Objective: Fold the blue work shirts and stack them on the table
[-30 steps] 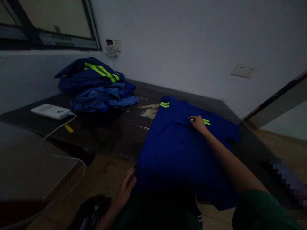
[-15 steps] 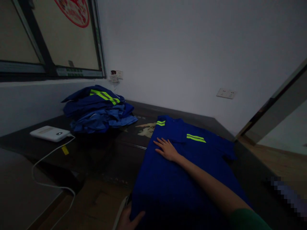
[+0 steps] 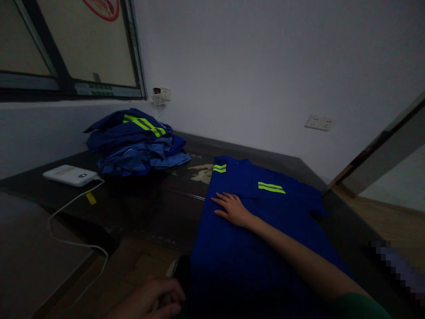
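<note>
Fingers of your right hand: spread and laid palm-down on the blue shirt, just inside its left edge; nothing gripped. Your left hand sits low, near the edge of the cloth, fingers loosely curled and blurred; cannot tell whether it has hold of anything. The shirt lies on the dark table in front of you, collar end pointing away toward the wall, one short sleeve out to the right; no sleeve shows on the left. Judgement: the step in hand looks like smoothing and squaring the cloth. To do it well, keep the right palm flat and press lightly, working outward from the chest stripe so wrinkles run off the edge rather than bunch. Use the left fingers to square the straight left edge, taking care not to drag the shoulder stripe askew. The near end is lost in shadow, so check it by feel; a hanging hem could pull the whole piece toward you. Further out, to the left: a heaped pile of blue garments, well apart from the shirt, then a white device with its cable drooping off the table; keep your left forearm clear of that loop.
</note>
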